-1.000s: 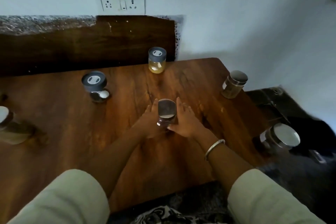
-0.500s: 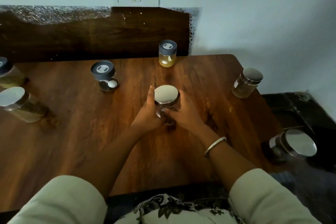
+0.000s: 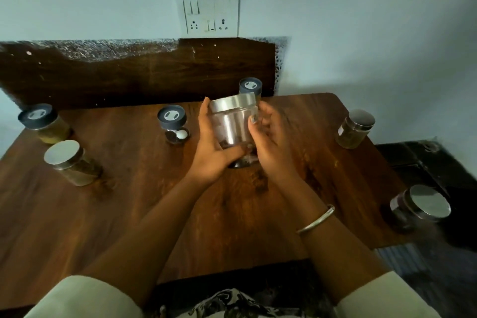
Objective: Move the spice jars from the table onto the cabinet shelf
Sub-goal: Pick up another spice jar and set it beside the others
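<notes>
A clear glass spice jar [image 3: 233, 124] with a silver lid is lifted above the middle of the wooden table [image 3: 129, 214]. My left hand [image 3: 211, 152] cups its left side and base, and my right hand [image 3: 268, 147] grips its right side. Other jars stand on the table: a grey-lidded jar [image 3: 172, 124] just left of my hands, another grey-lidded jar [image 3: 249, 86] behind the held one and partly hidden, two jars at the far left [image 3: 44, 124] [image 3: 71, 162], and two silver-lidded jars at the right [image 3: 355, 128] [image 3: 419, 208]. No cabinet shelf is in view.
A dark wooden backboard [image 3: 129, 77] rises behind the table against a pale wall with a socket plate [image 3: 207, 14]. The table's right edge drops to a dark floor [image 3: 426, 162]. The jar at the lower right stands close to that edge.
Both hands closed around the centre jar and raised it off the table; it now sits higher and tilted between my palms. My view also shifted, bringing the left jars into sight.
</notes>
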The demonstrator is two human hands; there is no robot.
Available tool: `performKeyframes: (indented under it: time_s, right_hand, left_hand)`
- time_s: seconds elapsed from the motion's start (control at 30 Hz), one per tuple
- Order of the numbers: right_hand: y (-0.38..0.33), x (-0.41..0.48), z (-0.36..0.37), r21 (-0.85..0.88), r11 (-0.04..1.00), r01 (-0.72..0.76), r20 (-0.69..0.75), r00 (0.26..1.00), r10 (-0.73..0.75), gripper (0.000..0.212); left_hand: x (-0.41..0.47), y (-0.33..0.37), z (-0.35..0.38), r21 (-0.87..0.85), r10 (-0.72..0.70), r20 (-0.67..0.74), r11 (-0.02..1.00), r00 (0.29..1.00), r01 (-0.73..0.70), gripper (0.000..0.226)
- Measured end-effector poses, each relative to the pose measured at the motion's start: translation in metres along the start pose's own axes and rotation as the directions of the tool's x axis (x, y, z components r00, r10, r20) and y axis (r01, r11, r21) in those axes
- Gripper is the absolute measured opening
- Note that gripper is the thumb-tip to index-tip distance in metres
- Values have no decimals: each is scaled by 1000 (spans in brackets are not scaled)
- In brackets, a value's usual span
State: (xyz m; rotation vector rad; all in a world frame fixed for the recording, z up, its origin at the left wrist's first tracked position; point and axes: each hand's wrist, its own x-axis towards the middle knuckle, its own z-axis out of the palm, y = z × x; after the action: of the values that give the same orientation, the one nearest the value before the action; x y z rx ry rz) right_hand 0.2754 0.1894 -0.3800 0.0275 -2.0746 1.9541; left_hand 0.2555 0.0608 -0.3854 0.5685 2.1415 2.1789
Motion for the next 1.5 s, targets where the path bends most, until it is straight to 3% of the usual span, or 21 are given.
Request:
performKeyframes:
  time_s: [0.13,0.27,0.43,0.5,0.7,0.77,0.87,0.93,1.0,1.13,1.23,1.33,1.4,1.5]
  right_hand:
    - [-10,-6,18,81,991,-108,128,987,97,41]
    - [-23,-11,46,129,987,-96,-29,995,100,52]
    - [-34,-11,76,84,996,-18,-47,999,22,71]
    - [-36,-9,82,68,997,26,-57,998,-22,62]
    - [-38,3,96,144,989,-24,216,976,-8,45]
    - [-40,2,101,181,983,-4,137,990,-22,44]
    - [-43,5,104,70,996,56,-23,998,-55,55]
    - [-47,7,104,-7,993,117,-22,993,-117,63]
    - [-49,10,103,-40,986,163,12,987,-163,55]
    - [-50,17,96,86,994,70,73,994,-76,56]
    - [-53,17,97,-3,994,106,149,983,-105,51]
    - [-53,15,98,-173,970,169,101,983,-153,81]
    - [-54,14,98,-326,910,256,75,966,-245,88]
    - [-59,10,102,-450,793,410,114,907,-405,80]
  left_hand:
    - [-3,19,-22,-103,-65,64,992,996,71,90]
    - [-6,30,-45,25,-62,78,998,995,60,78]
    - [-9,40,-71,13,-20,139,1000,990,19,101]
    - [-8,43,-85,-40,0,130,999,992,5,102]
    - [-3,43,-112,-166,6,122,986,992,15,81]
    - [0,42,-113,-116,11,116,993,993,2,76]
    - [6,42,-115,-39,31,117,999,993,-27,86]
    - [9,42,-114,-63,50,159,997,986,-41,99]
    - [12,43,-114,-107,55,154,993,987,-39,107]
    - [16,45,-115,-196,48,150,980,987,-18,101]
    - [17,45,-114,-200,39,187,980,982,-1,92]
    - [20,43,-115,-132,50,186,991,981,-26,86]
    - [21,42,-118,-165,40,193,986,980,-8,87]
    - [18,41,-120,-238,61,175,971,983,-18,85]
